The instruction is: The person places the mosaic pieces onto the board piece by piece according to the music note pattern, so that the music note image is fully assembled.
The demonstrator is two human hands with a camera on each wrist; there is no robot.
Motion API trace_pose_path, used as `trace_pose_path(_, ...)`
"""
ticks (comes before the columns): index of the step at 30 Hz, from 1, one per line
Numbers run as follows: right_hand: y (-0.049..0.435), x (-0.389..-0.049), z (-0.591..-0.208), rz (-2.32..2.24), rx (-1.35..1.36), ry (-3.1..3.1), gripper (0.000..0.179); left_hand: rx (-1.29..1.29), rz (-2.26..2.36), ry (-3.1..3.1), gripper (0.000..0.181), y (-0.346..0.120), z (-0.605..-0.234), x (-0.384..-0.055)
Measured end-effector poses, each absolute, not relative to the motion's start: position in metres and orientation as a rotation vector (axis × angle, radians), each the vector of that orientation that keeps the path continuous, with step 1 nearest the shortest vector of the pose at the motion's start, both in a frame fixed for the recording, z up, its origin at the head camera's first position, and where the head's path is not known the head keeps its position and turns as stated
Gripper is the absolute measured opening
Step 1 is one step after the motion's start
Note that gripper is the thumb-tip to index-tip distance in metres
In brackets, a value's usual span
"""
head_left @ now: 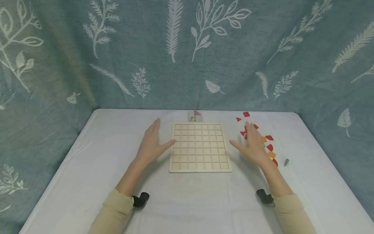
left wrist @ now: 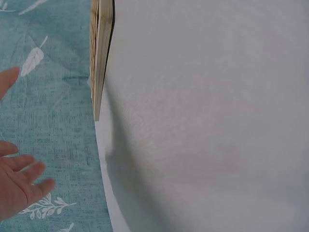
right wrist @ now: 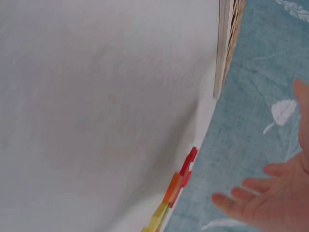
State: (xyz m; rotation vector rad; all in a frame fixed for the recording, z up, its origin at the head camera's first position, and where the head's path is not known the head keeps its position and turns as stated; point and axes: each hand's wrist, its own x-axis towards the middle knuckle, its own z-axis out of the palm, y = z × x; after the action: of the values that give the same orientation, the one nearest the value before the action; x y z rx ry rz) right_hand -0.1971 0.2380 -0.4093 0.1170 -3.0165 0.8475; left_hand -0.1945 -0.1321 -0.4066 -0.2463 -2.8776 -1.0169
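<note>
A pale wooden grid board [head_left: 200,148] with square cells lies flat on the table between my two hands. My left hand [head_left: 150,146] hovers beside the board's left edge, thumb stretched toward it, holding nothing. On the other side, my right hand [head_left: 252,146] is held over the scattered coloured pieces, its thumb pointing at the board and its palm bare. Red pieces [head_left: 269,137], an orange piece [head_left: 272,154] and a dark green piece [head_left: 286,162] lie around and partly beneath that hand. In the right wrist view, red [right wrist: 186,166], orange and yellow pieces show edge-on.
A small clear case or card [head_left: 194,116] with a red and yellow picture sits just behind the board. White cloth [head_left: 87,182] covers the table. A blue-green curtain [head_left: 157,81] with white leaf patterns hangs behind and at both sides. Black wrist cameras [head_left: 141,200] stick out at both cuffs.
</note>
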Motion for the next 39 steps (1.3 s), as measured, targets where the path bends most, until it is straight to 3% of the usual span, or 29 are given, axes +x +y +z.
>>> trace_pose_path(7, 0.257, -0.202, -0.409, 1.019, 0.055, -2.991, 0.070, -0.260, -1.375, -2.760, 0.076, -0.132, -0.409, -0.187)
trace_pose_path(11, 0.268, -0.208, -0.412, 0.968, 0.040, -3.015, 0.052, -0.276, -1.458, -2.806, 0.072, -0.131, -0.412, -0.184)
trace_pose_path(27, 0.300, -0.242, -0.428, 0.958, 0.119, -3.075, 0.037, -0.465, -1.413, -3.118, 0.101, -0.130, -0.429, -0.173)
trace_pose_path(39, 0.285, -0.242, -0.421, 1.068, 0.090, -2.989, 0.036, -0.588, -1.416, -3.146, 0.114, -0.130, -0.434, -0.170)
